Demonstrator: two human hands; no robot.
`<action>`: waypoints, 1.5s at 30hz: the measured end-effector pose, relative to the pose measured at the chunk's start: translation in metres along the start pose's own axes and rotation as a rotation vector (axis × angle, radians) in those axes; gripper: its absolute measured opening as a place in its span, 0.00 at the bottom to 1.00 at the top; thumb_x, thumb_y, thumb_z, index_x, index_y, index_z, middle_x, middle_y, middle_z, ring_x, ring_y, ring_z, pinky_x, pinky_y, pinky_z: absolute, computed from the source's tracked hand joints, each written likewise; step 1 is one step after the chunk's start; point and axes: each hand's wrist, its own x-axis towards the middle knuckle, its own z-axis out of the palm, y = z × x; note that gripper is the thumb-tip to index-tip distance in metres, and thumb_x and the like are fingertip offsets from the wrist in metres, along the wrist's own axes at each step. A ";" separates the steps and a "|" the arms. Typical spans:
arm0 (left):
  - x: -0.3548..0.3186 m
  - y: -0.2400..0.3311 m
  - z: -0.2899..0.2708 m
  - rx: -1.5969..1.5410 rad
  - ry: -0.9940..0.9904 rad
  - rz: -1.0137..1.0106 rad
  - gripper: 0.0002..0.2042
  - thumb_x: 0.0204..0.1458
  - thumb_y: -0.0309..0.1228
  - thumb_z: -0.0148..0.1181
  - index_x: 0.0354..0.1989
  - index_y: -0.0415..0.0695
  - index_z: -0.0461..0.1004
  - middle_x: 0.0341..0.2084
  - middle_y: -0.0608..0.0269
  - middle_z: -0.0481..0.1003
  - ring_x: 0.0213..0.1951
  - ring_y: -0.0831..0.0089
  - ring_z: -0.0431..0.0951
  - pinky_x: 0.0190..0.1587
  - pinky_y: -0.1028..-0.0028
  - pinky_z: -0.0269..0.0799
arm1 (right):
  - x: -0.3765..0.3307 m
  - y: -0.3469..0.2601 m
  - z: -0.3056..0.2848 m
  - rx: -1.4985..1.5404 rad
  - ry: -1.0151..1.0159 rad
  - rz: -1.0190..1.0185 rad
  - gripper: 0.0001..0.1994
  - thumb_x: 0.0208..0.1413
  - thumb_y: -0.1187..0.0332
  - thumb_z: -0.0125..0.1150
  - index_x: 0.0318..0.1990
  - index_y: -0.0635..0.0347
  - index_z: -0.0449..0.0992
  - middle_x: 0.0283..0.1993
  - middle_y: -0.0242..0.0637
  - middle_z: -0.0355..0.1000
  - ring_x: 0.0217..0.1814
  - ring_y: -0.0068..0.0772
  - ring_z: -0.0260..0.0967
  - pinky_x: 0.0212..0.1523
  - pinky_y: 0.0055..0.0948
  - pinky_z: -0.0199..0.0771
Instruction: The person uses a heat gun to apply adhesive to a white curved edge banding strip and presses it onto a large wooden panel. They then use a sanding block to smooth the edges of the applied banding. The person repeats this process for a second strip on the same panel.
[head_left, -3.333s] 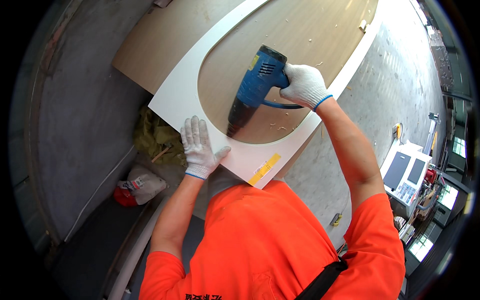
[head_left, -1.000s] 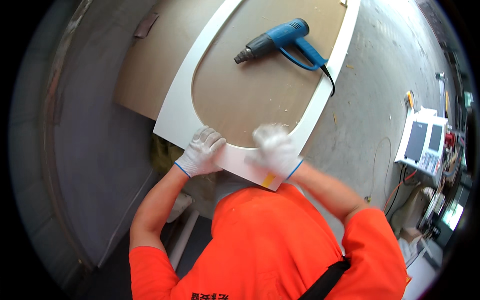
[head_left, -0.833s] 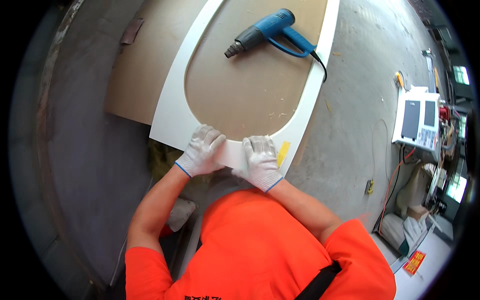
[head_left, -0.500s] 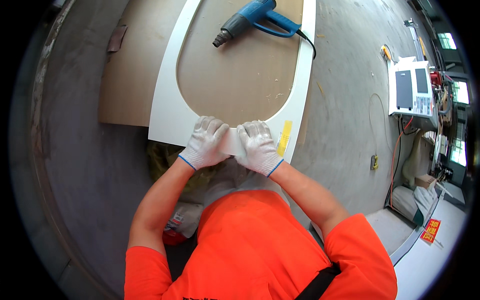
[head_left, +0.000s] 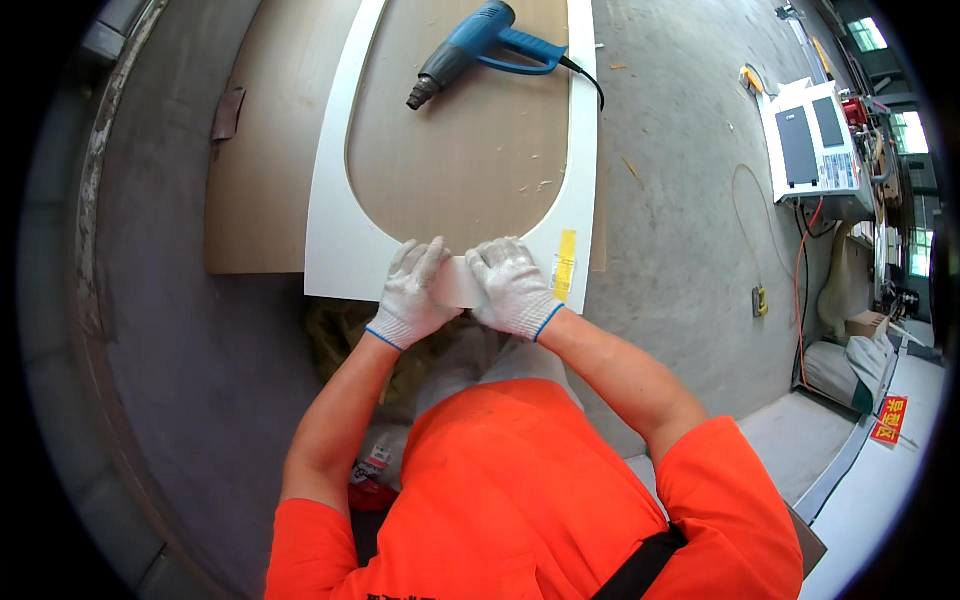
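Note:
Both my hands wear white knit gloves with blue cuffs and work at the near end of a white panel (head_left: 335,255) with a large rounded cutout. My left hand (head_left: 413,290) is closed on the left side of a small pale flat sheet (head_left: 460,284); its material I cannot make out. My right hand (head_left: 510,285) grips the same sheet from the right, fingers curled over the panel's near edge. Beyond them a blue heat gun (head_left: 480,48) lies across the cutout, nozzle to the left, with its black cord over the panel's right side.
A yellow label (head_left: 565,265) sticks to the panel's right corner. Underneath is a larger brown board (head_left: 265,180), with a brown scrap (head_left: 228,113) on its left edge. At right stand a white machine (head_left: 815,140) and a red hose (head_left: 804,290). Shavings lie in the cutout.
The view has shifted, so the panel and heat gun sit farther left and lower in the picture. My hands stay at the near edge with the pale sheet; my left fingers point more upward.

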 end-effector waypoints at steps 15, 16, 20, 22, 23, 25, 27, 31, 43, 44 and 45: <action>0.003 0.013 -0.001 0.039 -0.077 -0.011 0.52 0.35 0.28 0.82 0.75 0.38 0.64 0.60 0.51 0.80 0.62 0.45 0.79 0.68 0.48 0.72 | -0.002 -0.005 0.003 -0.017 -0.024 0.035 0.33 0.41 0.69 0.70 0.60 0.68 0.75 0.58 0.52 0.73 0.66 0.58 0.69 0.75 0.54 0.64; 0.002 0.014 -0.001 0.058 -0.069 -0.031 0.51 0.35 0.28 0.83 0.74 0.38 0.65 0.60 0.51 0.80 0.62 0.45 0.79 0.68 0.48 0.71 | -0.002 -0.006 0.003 -0.035 -0.027 0.035 0.33 0.41 0.69 0.70 0.60 0.68 0.76 0.58 0.52 0.73 0.65 0.57 0.69 0.75 0.53 0.64; 0.004 0.014 -0.004 0.078 -0.074 0.005 0.51 0.34 0.30 0.84 0.73 0.39 0.66 0.59 0.52 0.81 0.62 0.46 0.79 0.69 0.49 0.71 | 0.000 -0.007 -0.001 -0.060 -0.046 0.034 0.32 0.42 0.68 0.71 0.60 0.67 0.76 0.58 0.51 0.73 0.65 0.56 0.69 0.75 0.52 0.64; 0.007 0.012 -0.007 0.089 -0.078 0.022 0.52 0.33 0.32 0.85 0.73 0.39 0.66 0.58 0.53 0.81 0.62 0.46 0.79 0.70 0.48 0.70 | 0.001 -0.007 -0.004 -0.061 -0.080 0.038 0.33 0.43 0.67 0.71 0.61 0.68 0.76 0.58 0.51 0.74 0.65 0.56 0.70 0.75 0.51 0.65; 0.008 0.009 -0.009 0.087 -0.069 0.016 0.54 0.32 0.33 0.86 0.74 0.39 0.65 0.58 0.53 0.82 0.62 0.47 0.79 0.70 0.48 0.70 | 0.001 -0.007 -0.005 -0.061 -0.097 0.039 0.33 0.43 0.67 0.71 0.61 0.68 0.76 0.58 0.50 0.74 0.65 0.56 0.70 0.75 0.51 0.65; 0.006 0.002 -0.011 0.080 -0.056 0.006 0.56 0.30 0.35 0.88 0.74 0.39 0.64 0.56 0.54 0.82 0.63 0.47 0.79 0.71 0.48 0.70 | 0.001 -0.007 -0.004 -0.083 -0.074 0.033 0.34 0.44 0.66 0.71 0.62 0.69 0.76 0.58 0.50 0.74 0.65 0.55 0.70 0.75 0.51 0.65; 0.003 -0.008 -0.019 0.084 0.003 0.036 0.58 0.28 0.36 0.88 0.75 0.39 0.64 0.56 0.55 0.83 0.63 0.47 0.79 0.71 0.48 0.70 | -0.001 -0.007 -0.004 -0.102 -0.067 0.030 0.34 0.44 0.66 0.71 0.62 0.69 0.76 0.58 0.51 0.74 0.66 0.55 0.70 0.75 0.51 0.65; 0.003 -0.010 -0.025 0.097 -0.028 0.037 0.59 0.28 0.35 0.89 0.75 0.40 0.62 0.55 0.56 0.82 0.62 0.47 0.78 0.71 0.49 0.70 | 0.000 -0.006 -0.003 -0.112 -0.082 0.017 0.34 0.44 0.65 0.71 0.63 0.70 0.76 0.58 0.51 0.74 0.66 0.56 0.70 0.76 0.51 0.64; 0.014 0.001 -0.022 0.048 -0.134 0.102 0.50 0.32 0.27 0.84 0.72 0.39 0.68 0.57 0.46 0.79 0.61 0.41 0.78 0.69 0.46 0.71 | 0.003 -0.012 -0.005 -0.134 -0.120 0.020 0.34 0.43 0.65 0.73 0.60 0.68 0.76 0.57 0.50 0.74 0.66 0.56 0.70 0.76 0.53 0.63; 0.013 0.002 -0.023 0.049 -0.130 0.102 0.50 0.32 0.27 0.84 0.72 0.39 0.68 0.58 0.46 0.79 0.61 0.41 0.78 0.69 0.46 0.71 | 0.003 -0.012 -0.004 -0.128 -0.110 0.024 0.33 0.43 0.64 0.74 0.60 0.68 0.76 0.57 0.50 0.74 0.66 0.56 0.70 0.76 0.53 0.63; 0.012 0.002 -0.023 0.050 -0.125 0.102 0.50 0.32 0.27 0.84 0.72 0.39 0.68 0.58 0.46 0.79 0.61 0.41 0.78 0.69 0.46 0.71 | 0.002 -0.012 -0.004 -0.130 -0.092 0.023 0.33 0.43 0.64 0.74 0.60 0.68 0.77 0.56 0.50 0.74 0.65 0.56 0.70 0.75 0.52 0.63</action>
